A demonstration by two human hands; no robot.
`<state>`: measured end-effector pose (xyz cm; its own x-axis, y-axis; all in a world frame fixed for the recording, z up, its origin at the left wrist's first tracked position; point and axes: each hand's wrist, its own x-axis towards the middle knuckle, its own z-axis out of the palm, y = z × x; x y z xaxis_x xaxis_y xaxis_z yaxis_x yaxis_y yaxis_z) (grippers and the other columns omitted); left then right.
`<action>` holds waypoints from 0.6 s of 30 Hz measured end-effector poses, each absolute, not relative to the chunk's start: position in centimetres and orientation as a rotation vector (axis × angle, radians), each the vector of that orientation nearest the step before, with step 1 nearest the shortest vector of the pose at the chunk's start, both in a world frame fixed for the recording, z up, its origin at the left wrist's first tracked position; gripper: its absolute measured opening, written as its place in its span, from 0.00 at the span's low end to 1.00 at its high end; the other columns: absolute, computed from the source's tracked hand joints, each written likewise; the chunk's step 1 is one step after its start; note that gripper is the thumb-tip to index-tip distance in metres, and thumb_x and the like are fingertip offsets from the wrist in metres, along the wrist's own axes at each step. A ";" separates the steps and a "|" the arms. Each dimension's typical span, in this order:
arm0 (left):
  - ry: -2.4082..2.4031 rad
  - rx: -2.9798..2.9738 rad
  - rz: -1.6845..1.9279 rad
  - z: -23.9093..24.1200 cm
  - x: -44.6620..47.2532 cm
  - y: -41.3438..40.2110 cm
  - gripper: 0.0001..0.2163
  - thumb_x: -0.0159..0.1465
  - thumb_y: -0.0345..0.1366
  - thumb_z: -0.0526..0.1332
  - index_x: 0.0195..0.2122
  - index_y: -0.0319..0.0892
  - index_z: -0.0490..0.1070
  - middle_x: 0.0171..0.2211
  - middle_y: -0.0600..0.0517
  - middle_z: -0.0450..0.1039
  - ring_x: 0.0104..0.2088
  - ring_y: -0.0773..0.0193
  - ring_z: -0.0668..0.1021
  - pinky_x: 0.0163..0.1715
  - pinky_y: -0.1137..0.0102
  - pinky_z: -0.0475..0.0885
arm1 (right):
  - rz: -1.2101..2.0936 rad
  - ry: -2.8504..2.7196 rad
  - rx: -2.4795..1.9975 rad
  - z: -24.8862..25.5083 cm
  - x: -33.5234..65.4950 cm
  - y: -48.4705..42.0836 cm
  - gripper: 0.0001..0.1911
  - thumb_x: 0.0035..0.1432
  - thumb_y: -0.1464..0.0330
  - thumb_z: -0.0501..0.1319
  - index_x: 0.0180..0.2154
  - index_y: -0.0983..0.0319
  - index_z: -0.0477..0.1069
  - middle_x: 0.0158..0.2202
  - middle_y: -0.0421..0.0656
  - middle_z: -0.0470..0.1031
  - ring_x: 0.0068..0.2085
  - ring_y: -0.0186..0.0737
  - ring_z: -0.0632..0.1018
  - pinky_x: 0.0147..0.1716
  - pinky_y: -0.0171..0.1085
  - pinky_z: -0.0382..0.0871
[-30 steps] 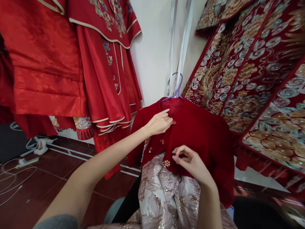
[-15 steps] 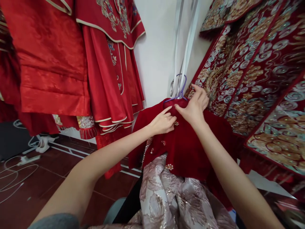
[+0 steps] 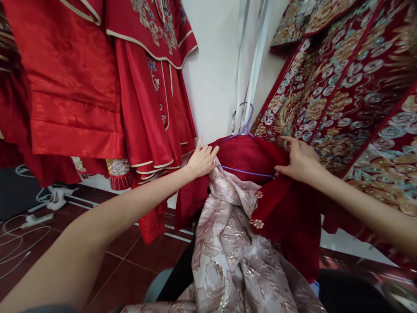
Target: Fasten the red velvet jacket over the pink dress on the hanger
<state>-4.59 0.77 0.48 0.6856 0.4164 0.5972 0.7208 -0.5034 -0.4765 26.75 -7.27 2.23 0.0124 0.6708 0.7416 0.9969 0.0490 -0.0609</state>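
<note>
Fingers (image 3: pixel 210 152) of the left hand (image 3: pixel 202 161) are curled onto the left front edge of the red velvet jacket (image 3: pixel 293 213), gripping the cloth and holding that flap out to the left; thumb sticks up, free. Fingers (image 3: pixel 286 141) of the right hand (image 3: pixel 301 161) are closed on the right front edge near the shoulder, holding that flap to the right. Exact pinch on the right side is partly hidden by the cloth fold.

Jacket sits centre of scene, between the two hands, front open. It hangs on a purple hanger (image 3: pixel 246 171): the hook rises just above the collar against the white wall (image 3: pixel 211 69), and the lower bar shows across the opening, running from just beside the left hand to just under the right hand. Neither hand touches the bar as far as I can tell.

Below the bar, a pink-and-silver brocade skirt (image 3: pixel 234 256) spills out of the opening toward the near edge. Two ornamental buttons (image 3: pixel 257 223) show on the right flap, below the right hand.

Around it: plain red satin garments (image 3: pixel 97 87) hang far left, well apart from the hands. Heavily embroidered red-and-gold garments (image 3: pixel 352 87) hang on the right, just behind the right hand. Dark red tile floor (image 3: pixel 107 265) lower left, with white cables (image 3: pixel 22 234) at the left edge.
</note>
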 end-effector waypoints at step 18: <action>-1.285 -2.116 -0.567 -1.4 -5.2 2.8 0.33 0.62 0.30 0.55 0.67 0.54 0.45 0.69 0.38 0.40 0.65 0.39 0.54 0.54 0.38 0.57 | -0.541 -1.612 -1.734 0.6 34.2 -8.8 0.16 0.45 0.73 0.62 0.39 0.61 0.69 0.29 0.48 0.71 0.36 0.51 0.73 0.37 0.48 0.63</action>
<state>-5.20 2.79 -1.36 0.4423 0.6426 0.6257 0.8953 -0.3573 -0.2659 34.19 -8.80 0.62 0.1392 0.6868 0.7134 0.9781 0.0172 -0.2074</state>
